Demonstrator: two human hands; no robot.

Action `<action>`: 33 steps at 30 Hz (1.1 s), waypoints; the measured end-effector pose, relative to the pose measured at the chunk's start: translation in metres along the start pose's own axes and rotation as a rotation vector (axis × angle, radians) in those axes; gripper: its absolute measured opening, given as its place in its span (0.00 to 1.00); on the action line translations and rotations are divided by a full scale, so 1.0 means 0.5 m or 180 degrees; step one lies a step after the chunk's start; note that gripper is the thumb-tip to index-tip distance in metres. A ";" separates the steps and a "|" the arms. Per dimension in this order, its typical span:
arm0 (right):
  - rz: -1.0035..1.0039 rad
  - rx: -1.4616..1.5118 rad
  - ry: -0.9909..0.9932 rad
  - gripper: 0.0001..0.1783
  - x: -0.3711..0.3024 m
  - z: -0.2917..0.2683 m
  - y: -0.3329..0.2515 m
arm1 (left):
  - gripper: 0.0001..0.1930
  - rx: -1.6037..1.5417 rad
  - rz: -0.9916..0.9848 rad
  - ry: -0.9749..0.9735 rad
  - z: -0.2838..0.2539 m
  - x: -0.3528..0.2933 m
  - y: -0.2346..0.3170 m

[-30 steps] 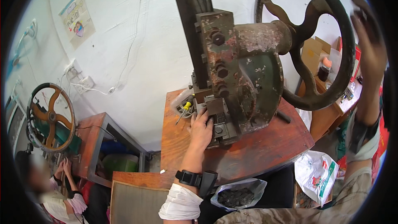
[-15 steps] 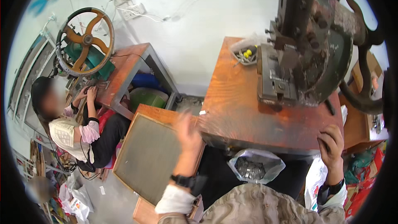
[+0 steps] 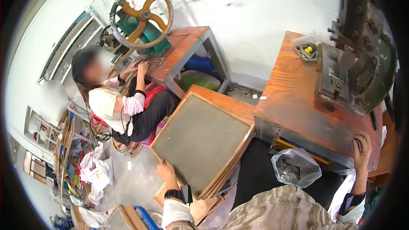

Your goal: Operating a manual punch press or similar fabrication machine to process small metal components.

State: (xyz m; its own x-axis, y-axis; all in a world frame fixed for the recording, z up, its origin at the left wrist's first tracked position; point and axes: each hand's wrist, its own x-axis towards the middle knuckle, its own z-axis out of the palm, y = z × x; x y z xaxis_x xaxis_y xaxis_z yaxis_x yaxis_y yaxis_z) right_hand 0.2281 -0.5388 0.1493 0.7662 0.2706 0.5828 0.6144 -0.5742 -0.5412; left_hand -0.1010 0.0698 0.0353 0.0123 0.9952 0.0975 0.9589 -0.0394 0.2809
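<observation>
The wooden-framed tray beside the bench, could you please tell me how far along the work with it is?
Done: nothing shows. In hand: the left hand grips the near corner of the wooden-framed tray, which lies on a stack of similar frames; the right hand rests on the bench edge. Left: the tray is not yet lifted.
</observation>
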 end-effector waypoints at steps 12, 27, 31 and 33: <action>0.0014 -0.0903 -0.0233 0.05 -0.009 0.086 0.033 | 0.10 -0.0365 0.1184 0.0602 0.161 0.211 0.036; -0.0127 -0.1390 -0.0090 0.07 -0.027 0.089 0.091 | 0.11 -0.0171 0.0981 0.0065 0.064 0.242 -0.073; -0.0213 -0.1653 -0.0007 0.08 -0.038 0.082 0.115 | 0.09 0.0022 0.1059 -0.0363 0.074 0.259 -0.071; -0.0091 -0.1796 0.0004 0.08 -0.049 0.066 0.101 | 0.08 0.0269 0.1178 -0.0475 0.091 0.267 -0.050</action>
State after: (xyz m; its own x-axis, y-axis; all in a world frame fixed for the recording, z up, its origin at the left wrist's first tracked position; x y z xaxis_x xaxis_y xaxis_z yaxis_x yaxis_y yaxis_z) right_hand 0.2466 -0.5489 0.0878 0.7504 0.2913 0.5933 0.4388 -0.8909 -0.1175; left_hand -0.1103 0.2076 -0.0022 0.3959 0.9176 0.0361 0.9019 -0.3959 0.1727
